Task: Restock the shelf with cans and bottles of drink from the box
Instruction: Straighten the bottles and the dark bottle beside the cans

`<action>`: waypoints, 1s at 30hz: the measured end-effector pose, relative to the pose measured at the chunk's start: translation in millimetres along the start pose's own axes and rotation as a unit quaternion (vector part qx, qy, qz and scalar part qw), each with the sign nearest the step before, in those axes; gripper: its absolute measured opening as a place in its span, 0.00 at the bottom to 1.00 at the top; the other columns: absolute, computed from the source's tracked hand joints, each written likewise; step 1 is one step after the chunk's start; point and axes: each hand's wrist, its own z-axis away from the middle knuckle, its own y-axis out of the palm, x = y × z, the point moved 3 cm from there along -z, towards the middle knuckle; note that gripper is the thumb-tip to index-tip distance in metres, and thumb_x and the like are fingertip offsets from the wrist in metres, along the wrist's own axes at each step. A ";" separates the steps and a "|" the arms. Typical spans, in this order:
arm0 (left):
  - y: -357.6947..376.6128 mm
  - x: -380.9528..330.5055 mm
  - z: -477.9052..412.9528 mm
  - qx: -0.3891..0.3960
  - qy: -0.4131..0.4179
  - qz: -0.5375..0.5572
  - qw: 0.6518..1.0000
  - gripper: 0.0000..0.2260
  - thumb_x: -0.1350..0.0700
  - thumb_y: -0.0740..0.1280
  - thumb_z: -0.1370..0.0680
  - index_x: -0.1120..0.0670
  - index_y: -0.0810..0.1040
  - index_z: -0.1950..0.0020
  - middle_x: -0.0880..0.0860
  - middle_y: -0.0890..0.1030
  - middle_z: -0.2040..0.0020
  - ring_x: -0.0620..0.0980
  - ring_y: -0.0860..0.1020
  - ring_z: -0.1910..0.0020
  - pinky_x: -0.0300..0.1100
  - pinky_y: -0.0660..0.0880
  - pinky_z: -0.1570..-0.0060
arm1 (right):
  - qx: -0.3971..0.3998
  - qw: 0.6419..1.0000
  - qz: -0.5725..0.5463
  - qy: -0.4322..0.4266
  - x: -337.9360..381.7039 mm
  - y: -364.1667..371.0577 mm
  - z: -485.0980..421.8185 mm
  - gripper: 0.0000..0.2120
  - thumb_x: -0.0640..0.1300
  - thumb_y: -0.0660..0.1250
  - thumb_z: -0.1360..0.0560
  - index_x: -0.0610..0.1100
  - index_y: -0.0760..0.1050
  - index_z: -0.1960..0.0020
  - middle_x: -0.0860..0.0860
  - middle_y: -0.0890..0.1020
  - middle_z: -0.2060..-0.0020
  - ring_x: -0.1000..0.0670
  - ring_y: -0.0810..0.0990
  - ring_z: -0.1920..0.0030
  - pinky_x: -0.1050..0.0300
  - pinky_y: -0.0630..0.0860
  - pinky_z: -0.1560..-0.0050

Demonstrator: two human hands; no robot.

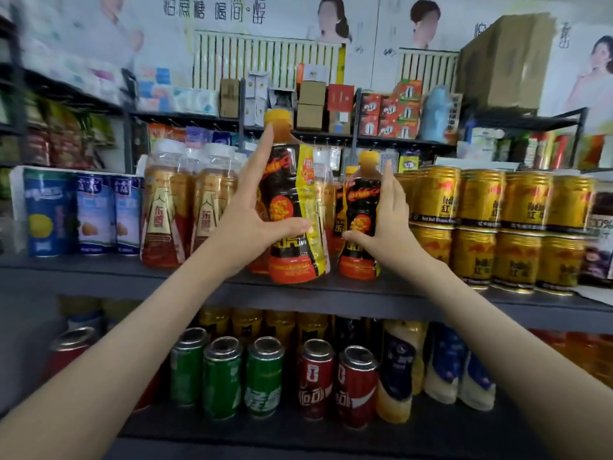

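Observation:
My left hand (pixel 252 207) holds a tall drink bottle (pixel 292 227) with a black, orange and yellow label and an orange cap; its base rests near the front of the grey shelf (pixel 99 270). The thumb lies across the label and the fingers reach up along the bottle's left side. My right hand (pixel 384 214) holds a smaller bottle (pixel 360 207) of the same kind, which stands on the shelf just to the right. The box is out of view.
Amber bottles with clear caps (pixel 172 207) and blue cans (pixel 96 210) stand to the left. Stacked gold cans (pixel 497 227) fill the right. On the lower shelf stand green cans (pixel 225 376), red cans (pixel 335 376) and more bottles. Cartons sit on the top shelf.

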 end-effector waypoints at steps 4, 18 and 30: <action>7.8 -7.4 -6.1 -0.017 0.000 -0.012 1.000 0.48 0.55 0.76 0.30 0.34 0.45 0.25 0.30 0.48 0.27 0.33 0.48 0.26 0.42 0.52 0.30 | 0.054 0.993 0.075 -0.067 -0.4 7.1 9.3 0.54 0.44 0.75 0.29 0.63 0.34 0.26 0.49 0.29 0.26 0.39 0.38 0.24 0.41 0.51 0.27; -4.8 -12.3 -14.6 -0.002 -0.004 -0.016 1.000 0.49 0.52 0.76 0.34 0.28 0.46 0.27 0.35 0.51 0.24 0.38 0.54 0.25 0.52 0.59 0.27 | 0.123 0.990 0.060 0.027 -37.9 44.0 -46.4 0.57 0.33 0.72 0.29 0.62 0.30 0.27 0.47 0.22 0.30 0.37 0.42 0.24 0.46 0.66 0.30; -5.8 2.2 -8.7 0.020 -0.004 -0.020 1.000 0.48 0.54 0.77 0.31 0.28 0.46 0.27 0.23 0.50 0.32 0.27 0.49 0.29 0.36 0.53 0.32 | 0.160 0.980 0.106 0.048 -53.7 61.2 -66.5 0.57 0.36 0.72 0.28 0.60 0.27 0.27 0.46 0.21 0.31 0.37 0.49 0.24 0.48 0.68 0.32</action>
